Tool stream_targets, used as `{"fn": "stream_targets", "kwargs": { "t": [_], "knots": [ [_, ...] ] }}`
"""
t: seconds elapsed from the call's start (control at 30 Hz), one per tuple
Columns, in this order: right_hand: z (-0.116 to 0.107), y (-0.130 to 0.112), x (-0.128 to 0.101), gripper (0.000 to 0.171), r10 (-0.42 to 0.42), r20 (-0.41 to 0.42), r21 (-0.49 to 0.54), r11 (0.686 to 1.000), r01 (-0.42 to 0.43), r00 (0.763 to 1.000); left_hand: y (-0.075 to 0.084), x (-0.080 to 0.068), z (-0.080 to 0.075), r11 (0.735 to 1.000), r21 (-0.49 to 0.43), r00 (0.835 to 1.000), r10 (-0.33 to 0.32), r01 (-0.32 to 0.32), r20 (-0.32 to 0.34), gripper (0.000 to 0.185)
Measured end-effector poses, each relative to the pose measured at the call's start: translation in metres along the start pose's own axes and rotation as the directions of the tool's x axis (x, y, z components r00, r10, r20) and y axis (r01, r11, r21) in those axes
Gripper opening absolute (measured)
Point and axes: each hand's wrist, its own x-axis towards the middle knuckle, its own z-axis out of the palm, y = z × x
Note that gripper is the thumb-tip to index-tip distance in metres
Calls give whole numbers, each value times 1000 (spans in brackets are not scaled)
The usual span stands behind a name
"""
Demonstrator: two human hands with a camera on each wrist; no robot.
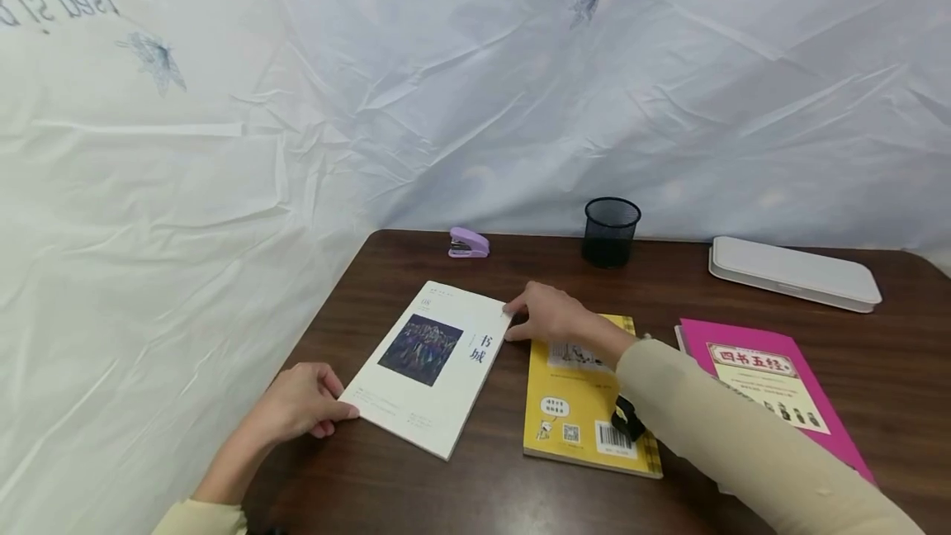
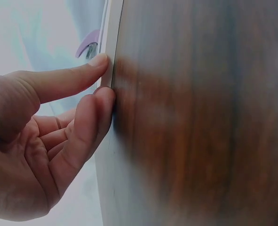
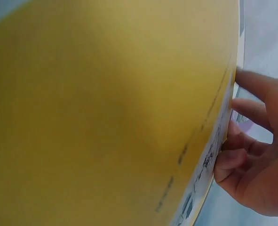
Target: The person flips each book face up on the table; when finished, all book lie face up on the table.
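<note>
A white book [image 1: 428, 371] with a dark square picture on its cover lies at a slant on the left part of the table. My left hand [image 1: 306, 400] pinches its near left corner; in the left wrist view the thumb [image 2: 77, 80] is on the edge and the curled fingers are below. At the far right corner, my right hand [image 1: 551, 314] holds the book between thumb and fingers. Under my right forearm is a yellow book [image 1: 568, 403], partly hidden by the sleeve. It fills much of the right wrist view, where the fingers [image 3: 256, 113] appear beyond its edge.
On the right lies a pink book [image 1: 780, 345], partly covered by the right sleeve. Along the back of the brown table [image 1: 357, 295] stand a purple stapler [image 1: 470, 243], a black mesh pen holder [image 1: 611, 234] and a white case [image 1: 795, 271]. White sheeting [image 1: 475, 106] hangs behind and at left.
</note>
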Motion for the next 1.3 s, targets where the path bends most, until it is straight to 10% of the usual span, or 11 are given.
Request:
{"fn": "stream_targets", "kwargs": {
  "t": [0.2,0.5,0.67,1.3],
  "knots": [
    [3,-3,-1,73,13,10,-116,993,-12,1000,6,-1,4,1000,11,999,29,-29,24,36],
    [4,0,0,67,23,-99,-7,1000,-23,995,4,5,6,997,-6,994,83,-83,65,33],
    [3,1,2,60,45,-120,22,999,-43,992,9,12,9,994,-12,992,107,-106,74,64],
    [0,2,9,87,25,5,-25,999,-24,1000,19,27,11,995,13,986,93,-96,140,77]
  ]
}}
